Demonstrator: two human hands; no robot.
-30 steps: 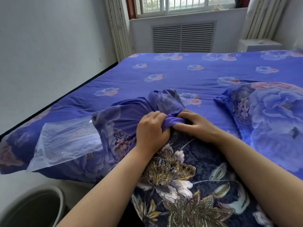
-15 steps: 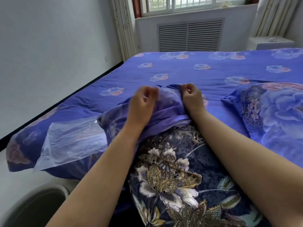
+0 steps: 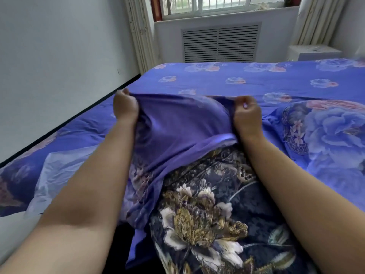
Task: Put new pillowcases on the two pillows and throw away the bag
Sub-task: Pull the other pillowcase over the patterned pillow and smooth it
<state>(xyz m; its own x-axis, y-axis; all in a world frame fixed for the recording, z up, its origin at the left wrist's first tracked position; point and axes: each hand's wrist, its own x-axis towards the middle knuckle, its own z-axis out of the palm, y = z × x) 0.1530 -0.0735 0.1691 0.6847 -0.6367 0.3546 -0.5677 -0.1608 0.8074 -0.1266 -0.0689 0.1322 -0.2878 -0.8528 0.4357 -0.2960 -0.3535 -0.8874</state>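
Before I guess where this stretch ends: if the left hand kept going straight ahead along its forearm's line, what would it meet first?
Probably the blue floral bedspread beyond the left hand; depth is unclear.

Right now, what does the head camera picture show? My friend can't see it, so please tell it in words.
Two bare hands, the left hand and right hand, grip a purple pillowcase and stretch it over the far end of a dark floral pillow. A clear plastic bag lies left on the blue flowered bed, and a covered pillow lies right.
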